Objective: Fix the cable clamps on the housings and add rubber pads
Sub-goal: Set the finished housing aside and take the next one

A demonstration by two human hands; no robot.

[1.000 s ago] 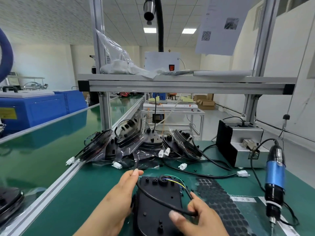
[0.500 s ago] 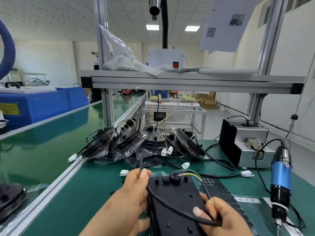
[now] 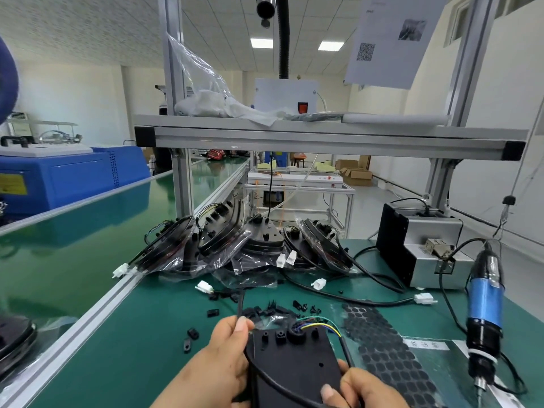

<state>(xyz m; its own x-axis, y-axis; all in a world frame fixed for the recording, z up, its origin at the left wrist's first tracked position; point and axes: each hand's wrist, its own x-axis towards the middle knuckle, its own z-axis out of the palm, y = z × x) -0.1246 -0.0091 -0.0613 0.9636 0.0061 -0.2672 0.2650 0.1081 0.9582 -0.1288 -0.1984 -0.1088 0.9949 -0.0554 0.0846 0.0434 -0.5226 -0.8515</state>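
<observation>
A black plastic housing (image 3: 297, 360) lies flat at the bottom centre, with coloured wires (image 3: 319, 323) leaving a grommet at its far end. A black cable (image 3: 273, 382) curves across it. My left hand (image 3: 217, 366) pinches that cable at the housing's far left corner. My right hand (image 3: 362, 388) grips the housing's near right edge and presses the cable with the thumb. Small black cable clamps (image 3: 266, 310) lie scattered just beyond the housing. A sheet of black rubber pads (image 3: 382, 346) lies to the right.
Several bagged housings (image 3: 223, 242) with white connectors are stacked at the back. A blue electric screwdriver (image 3: 484, 316) hangs at the right beside a grey power box (image 3: 424, 245). An aluminium rail (image 3: 97, 310) borders the green mat on the left; a shelf frame (image 3: 323, 139) spans overhead.
The housing and both hands have shifted right and nearer to me. The view has tilted down, so the loose clamps on the mat now show.
</observation>
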